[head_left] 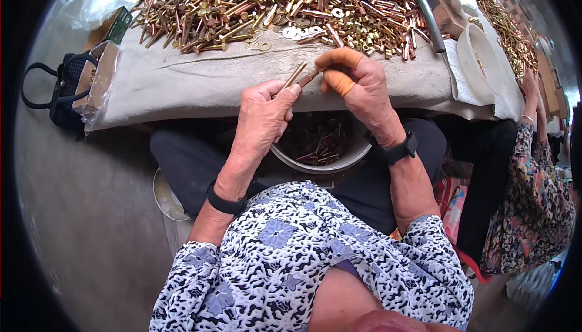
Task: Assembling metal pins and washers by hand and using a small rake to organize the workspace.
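Note:
Above the cloth's near edge, my left hand (pixel 265 110) is closed on brass-coloured bolts. One bolt (pixel 294 75) sticks up between its thumb and fingers. A second, redder bolt (pixel 309 78) points right toward my other hand. My right hand (pixel 365 86) wears orange finger covers on its thumb and forefinger, which pinch the far end of that second bolt. Whether a small nut or washer sits between those fingertips is hidden. Beyond both hands lies a large heap of bolts (pixel 242 4), with loose washers (pixel 300 32) and small nuts (pixel 370 40) along its near side.
Below the cloth-covered table (pixel 200 83), a bucket (pixel 315 167) holding bolts stands between my legs. A grey tube (pixel 427 16) and a white bowl (pixel 476 53) lie to the right. Another person's hand (pixel 531 89) reaches into a further heap. A box (pixel 100 80) and a dark bag (pixel 63 89) are left.

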`<state>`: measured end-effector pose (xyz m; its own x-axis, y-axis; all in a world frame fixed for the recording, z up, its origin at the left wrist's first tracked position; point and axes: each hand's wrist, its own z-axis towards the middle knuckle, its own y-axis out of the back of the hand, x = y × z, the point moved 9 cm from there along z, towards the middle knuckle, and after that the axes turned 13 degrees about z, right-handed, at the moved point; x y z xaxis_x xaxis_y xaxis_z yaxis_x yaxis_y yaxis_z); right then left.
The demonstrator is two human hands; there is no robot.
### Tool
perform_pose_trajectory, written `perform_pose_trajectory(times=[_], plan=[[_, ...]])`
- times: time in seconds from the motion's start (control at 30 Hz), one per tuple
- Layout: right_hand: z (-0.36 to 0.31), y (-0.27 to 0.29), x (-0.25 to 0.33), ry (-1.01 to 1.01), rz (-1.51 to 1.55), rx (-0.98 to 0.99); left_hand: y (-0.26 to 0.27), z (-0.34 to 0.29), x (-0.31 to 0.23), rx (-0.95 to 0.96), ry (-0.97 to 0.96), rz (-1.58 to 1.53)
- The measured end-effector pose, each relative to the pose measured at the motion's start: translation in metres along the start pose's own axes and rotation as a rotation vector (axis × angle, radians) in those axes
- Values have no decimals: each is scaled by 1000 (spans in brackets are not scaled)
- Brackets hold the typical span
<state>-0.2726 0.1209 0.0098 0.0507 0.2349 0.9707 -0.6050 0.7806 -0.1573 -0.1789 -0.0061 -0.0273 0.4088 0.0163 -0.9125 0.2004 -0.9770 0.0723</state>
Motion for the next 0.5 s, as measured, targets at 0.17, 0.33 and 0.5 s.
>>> perform_pose_trajectory(times=[0.17,0.33,0.5], plan=[[-1,-7,2,-40,-14,13,2,-1,0,-25,-24,61],[2,-4,4,-40,-72,-7,5,-1,-11,-72,-56,112],[1,-5,5,9,-97,23,6,-1,-8,-5,-33,73]])
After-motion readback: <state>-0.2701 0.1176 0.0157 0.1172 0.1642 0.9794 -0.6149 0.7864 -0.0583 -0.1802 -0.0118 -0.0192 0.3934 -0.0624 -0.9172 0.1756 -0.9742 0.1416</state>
